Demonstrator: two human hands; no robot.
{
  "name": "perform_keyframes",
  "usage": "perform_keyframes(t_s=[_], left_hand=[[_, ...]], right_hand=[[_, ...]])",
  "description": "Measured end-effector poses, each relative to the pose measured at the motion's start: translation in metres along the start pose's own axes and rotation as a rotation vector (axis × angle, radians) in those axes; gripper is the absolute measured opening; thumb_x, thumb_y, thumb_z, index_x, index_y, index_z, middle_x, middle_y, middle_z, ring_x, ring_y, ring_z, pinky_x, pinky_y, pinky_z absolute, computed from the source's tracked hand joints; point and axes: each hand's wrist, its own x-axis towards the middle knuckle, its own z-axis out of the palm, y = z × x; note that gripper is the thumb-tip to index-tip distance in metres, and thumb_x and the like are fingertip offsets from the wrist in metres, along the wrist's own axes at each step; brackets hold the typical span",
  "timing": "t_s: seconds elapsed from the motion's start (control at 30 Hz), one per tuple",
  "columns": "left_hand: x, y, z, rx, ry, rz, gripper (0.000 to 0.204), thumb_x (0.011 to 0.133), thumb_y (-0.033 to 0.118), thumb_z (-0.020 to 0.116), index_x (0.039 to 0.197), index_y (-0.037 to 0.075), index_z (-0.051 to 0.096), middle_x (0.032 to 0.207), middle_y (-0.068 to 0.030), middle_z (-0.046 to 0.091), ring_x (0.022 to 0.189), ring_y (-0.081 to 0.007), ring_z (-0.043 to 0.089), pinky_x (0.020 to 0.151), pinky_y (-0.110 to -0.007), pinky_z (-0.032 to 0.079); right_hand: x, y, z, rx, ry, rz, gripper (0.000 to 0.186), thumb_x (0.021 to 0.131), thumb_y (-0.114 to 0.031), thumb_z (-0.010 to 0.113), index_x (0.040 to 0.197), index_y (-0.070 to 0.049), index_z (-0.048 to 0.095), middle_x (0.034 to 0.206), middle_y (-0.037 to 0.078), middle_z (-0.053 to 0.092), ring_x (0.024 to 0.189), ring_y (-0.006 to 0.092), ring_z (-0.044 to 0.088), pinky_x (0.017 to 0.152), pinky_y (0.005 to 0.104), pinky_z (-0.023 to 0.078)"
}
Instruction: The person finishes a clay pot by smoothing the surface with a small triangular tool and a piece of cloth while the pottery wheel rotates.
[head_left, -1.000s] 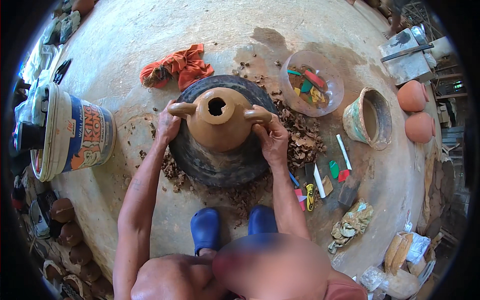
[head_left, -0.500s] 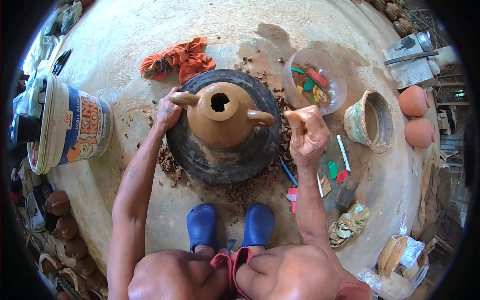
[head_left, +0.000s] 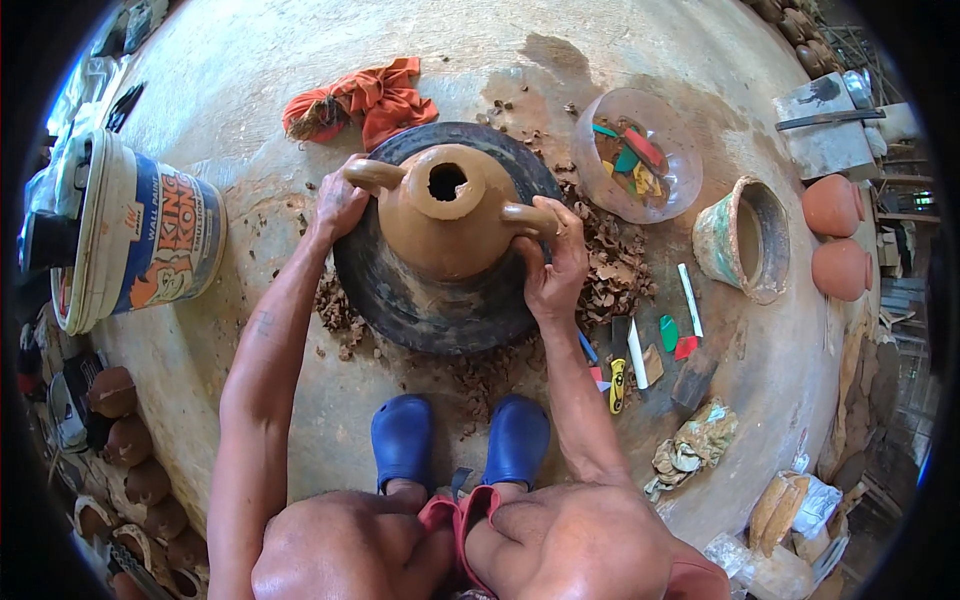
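A brown clay pot (head_left: 440, 235) with a ragged round hole at its top and two looped handles rests on a dark round turntable (head_left: 440, 320). My left hand (head_left: 338, 205) is closed at the left handle (head_left: 380, 173), its fingertips partly hidden behind it. My right hand (head_left: 555, 265) holds the right handle (head_left: 525, 215), thumb and fingers around it. Brown clay scraps (head_left: 615, 270) lie around the turntable. An orange cloth (head_left: 390, 105) lies just behind it.
A clear plastic bowl with coloured scrapers (head_left: 680, 180), a crusted container (head_left: 717, 245), two terracotta pots (head_left: 830, 265) and small tools (head_left: 637, 355) lie right. A large bucket (head_left: 150, 230) lies left, stacked clay pots (head_left: 128, 440) lower left. My blue clogs (head_left: 402, 440) are below the turntable.
My right hand was lifted off to the right half a second ago and is now back on the right handle. My left hand stays put; the whole view has shifted slightly upward.
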Motion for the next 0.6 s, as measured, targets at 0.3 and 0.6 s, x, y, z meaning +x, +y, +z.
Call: perform_keyframes(t_s=[0.3, 0.6], left_hand=[[-0.010, 0.004, -0.008, -0.034, -0.042, -0.085, 0.046, 0.111, 0.038, 0.061, 0.136, -0.001, 0.064, 0.116, -0.0203, 0.078, 0.111, -0.0263, 0.075, 0.093, -0.040, 0.056], [-0.006, 0.009, -0.009, -0.014, -0.120, -0.096, 0.052, 0.106, 0.031, 0.064, 0.147, -0.001, 0.059, 0.132, -0.0234, 0.073, 0.127, -0.0320, 0.068, 0.107, -0.044, 0.052]], right_hand=[[-0.043, -0.032, -0.016, -0.064, 0.070, 0.241, 0.035, 0.098, -0.003, 0.075, 0.133, -0.003, 0.075, 0.097, 0.011, 0.066, 0.086, 0.0288, 0.063, 0.081, 0.0415, 0.053], [-0.041, -0.025, -0.001, -0.064, -0.091, 0.053, 0.057, 0.096, -0.001, 0.073, 0.151, -0.016, 0.067, 0.087, 0.008, 0.056, 0.081, 0.0285, 0.053, 0.074, 0.0397, 0.048]])
